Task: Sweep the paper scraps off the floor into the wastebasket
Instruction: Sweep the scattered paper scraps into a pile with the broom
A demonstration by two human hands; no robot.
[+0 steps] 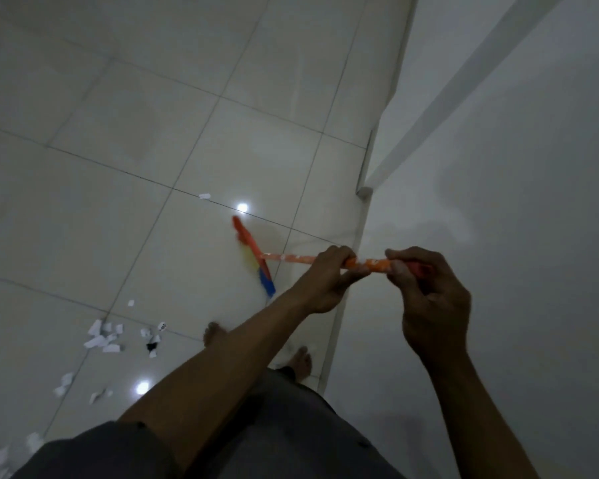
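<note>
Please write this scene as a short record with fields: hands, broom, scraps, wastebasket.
left hand: grips the broom handle, farther down
right hand: grips the handle near its top end
broom head: down at the tiled floor, blurred
paper scraps: most lie at lower left, apart from the broom; one farther ahead
wastebasket: not in view

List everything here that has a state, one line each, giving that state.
Broom: held by its orange handle, head down near the floor, blurred.
Left hand: grips the handle.
Right hand: grips the handle's end.
Paper scraps: scattered on the floor tiles, not gathered.
</note>
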